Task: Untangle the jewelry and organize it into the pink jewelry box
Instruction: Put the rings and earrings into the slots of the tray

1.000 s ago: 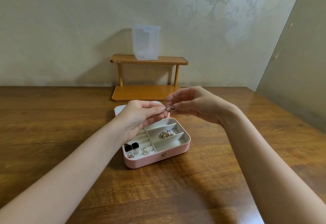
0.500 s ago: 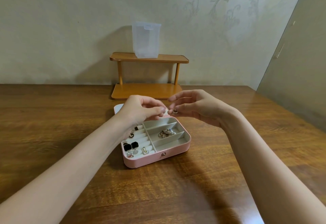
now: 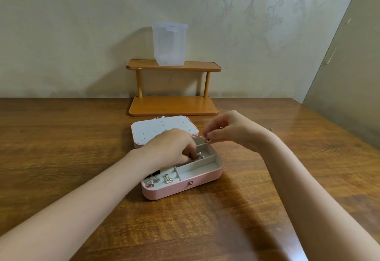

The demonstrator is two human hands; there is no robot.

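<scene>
1. Table (image 3: 61, 158) of dark brown wood fills the low half of the view and carries all the things.
2. A small wooden shelf (image 3: 173, 65) with two levels stands at the far edge of the table, by the wall.
3. A see-through plastic box (image 3: 169, 43) stands upright on the top level of the shelf.
4. The pink jewelry box (image 3: 197, 183) lies open near the middle of the table, closer to the far edge than the near edge. Its lid (image 3: 156, 127) lies flat behind it, with the white dotted inside facing up.
5. The left hand (image 3: 170, 147) reaches down into the middle part of the box. Its fingers are curled and pinch a little pile of jewelry (image 3: 199, 155) there.
6. The right hand (image 3: 232, 129) hangs just over the far right corner of the box. Its fingers are pinched close on a small gold piece (image 3: 208, 140).
7. Small earrings (image 3: 156, 180) sit in the soft rolls at the near left corner of the box. One gold earring (image 3: 168, 178) sits just beside them.
8. A tiny gold bit (image 3: 271, 129) lies on the table past the right wrist. It is too small to tell what it is.
</scene>
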